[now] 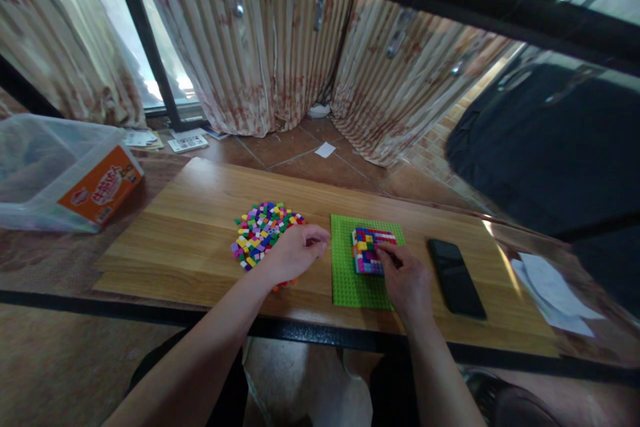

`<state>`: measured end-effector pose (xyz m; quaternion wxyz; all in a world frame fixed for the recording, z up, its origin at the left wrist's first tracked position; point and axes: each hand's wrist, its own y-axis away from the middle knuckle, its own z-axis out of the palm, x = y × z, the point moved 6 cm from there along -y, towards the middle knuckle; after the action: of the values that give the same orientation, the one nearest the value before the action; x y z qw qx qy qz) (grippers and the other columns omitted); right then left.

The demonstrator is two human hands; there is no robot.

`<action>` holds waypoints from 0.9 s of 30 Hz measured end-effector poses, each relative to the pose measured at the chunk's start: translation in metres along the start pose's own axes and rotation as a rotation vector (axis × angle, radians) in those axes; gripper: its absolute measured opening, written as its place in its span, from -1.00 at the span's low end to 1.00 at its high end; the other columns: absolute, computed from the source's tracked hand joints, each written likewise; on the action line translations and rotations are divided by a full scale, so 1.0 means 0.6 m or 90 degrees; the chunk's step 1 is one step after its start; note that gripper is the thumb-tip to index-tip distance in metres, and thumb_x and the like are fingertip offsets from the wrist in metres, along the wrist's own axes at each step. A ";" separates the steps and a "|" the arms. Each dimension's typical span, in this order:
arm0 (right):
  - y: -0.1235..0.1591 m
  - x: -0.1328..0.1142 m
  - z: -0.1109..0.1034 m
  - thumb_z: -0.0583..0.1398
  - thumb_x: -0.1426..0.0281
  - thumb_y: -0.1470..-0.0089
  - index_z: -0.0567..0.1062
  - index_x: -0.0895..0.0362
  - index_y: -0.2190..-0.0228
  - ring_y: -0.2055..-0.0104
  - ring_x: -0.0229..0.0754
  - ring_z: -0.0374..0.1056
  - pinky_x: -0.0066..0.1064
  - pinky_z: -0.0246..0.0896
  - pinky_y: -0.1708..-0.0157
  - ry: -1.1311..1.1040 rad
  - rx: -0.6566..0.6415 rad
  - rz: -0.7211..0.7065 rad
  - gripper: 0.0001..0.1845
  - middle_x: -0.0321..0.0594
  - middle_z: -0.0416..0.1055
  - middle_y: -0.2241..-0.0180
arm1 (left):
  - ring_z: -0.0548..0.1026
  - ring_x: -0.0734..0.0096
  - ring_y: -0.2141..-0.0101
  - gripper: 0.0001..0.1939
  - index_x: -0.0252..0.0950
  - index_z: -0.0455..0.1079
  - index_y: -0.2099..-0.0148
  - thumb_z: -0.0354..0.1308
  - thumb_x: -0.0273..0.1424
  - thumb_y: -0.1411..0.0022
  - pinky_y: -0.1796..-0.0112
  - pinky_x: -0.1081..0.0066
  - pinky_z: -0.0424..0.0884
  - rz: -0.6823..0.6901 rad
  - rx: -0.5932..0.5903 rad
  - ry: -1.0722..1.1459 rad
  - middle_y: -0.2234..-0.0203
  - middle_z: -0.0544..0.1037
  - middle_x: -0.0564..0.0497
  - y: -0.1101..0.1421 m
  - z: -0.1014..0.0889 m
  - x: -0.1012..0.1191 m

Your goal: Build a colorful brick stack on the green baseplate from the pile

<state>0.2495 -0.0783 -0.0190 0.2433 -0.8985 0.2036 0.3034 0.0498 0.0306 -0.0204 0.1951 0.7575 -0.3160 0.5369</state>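
Observation:
A block built of small multicoloured bricks (366, 259) sits on a green studded baseplate (345, 287). My right hand (407, 280) reaches over the block's right side, thumb and forefinger brought together at its top. Whatever is pinched there is too small to make out. Between the baseplate and a loose heap of building bricks (257, 233) hovers my left hand (300, 250), its fingers curled in and closed. Anything inside those fingers is hidden. The left wrist and hand cover part of the heap's right side.
A black phone (456, 278) lies right of the baseplate on the wooden board (175, 233). White papers (557, 293) rest farther right. At the left stands a clear plastic bin (45, 167) with an orange label. A dark metal bar (320, 333) runs along the near edge.

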 end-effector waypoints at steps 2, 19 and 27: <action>-0.001 0.000 0.000 0.15 0.17 -0.07 0.59 0.10 0.33 0.31 -0.09 0.45 -0.26 0.30 0.26 -0.003 0.003 -0.002 -0.68 -0.13 0.57 0.32 | 0.50 0.46 0.41 -0.79 -0.36 0.47 0.19 0.04 -0.48 -0.18 0.34 0.46 0.41 -0.002 -0.002 -0.005 0.43 0.57 0.01 0.000 0.000 -0.003; -0.002 -0.008 -0.004 0.18 0.19 -0.02 0.60 0.13 0.32 0.35 -0.08 0.49 -0.29 0.35 0.32 -0.047 0.023 0.075 -0.69 -0.12 0.59 0.37 | 0.53 0.42 0.34 -0.81 -0.36 0.47 0.21 0.05 -0.53 -0.18 0.26 0.42 0.43 0.004 0.013 -0.052 0.40 0.59 -0.01 0.001 -0.004 0.004; -0.004 0.002 0.002 0.23 0.18 0.02 0.57 0.16 0.29 0.34 -0.08 0.50 -0.27 0.38 0.32 -0.088 0.046 0.107 -0.66 -0.06 0.58 0.36 | 0.52 0.43 0.36 -0.81 -0.37 0.47 0.21 0.03 -0.54 -0.19 0.29 0.45 0.43 0.013 0.013 -0.074 0.40 0.59 0.00 0.000 -0.005 0.006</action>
<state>0.2511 -0.0760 -0.0201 0.2626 -0.8459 0.2713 0.3767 0.0483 0.0314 -0.0161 0.1632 0.7860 -0.3294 0.4971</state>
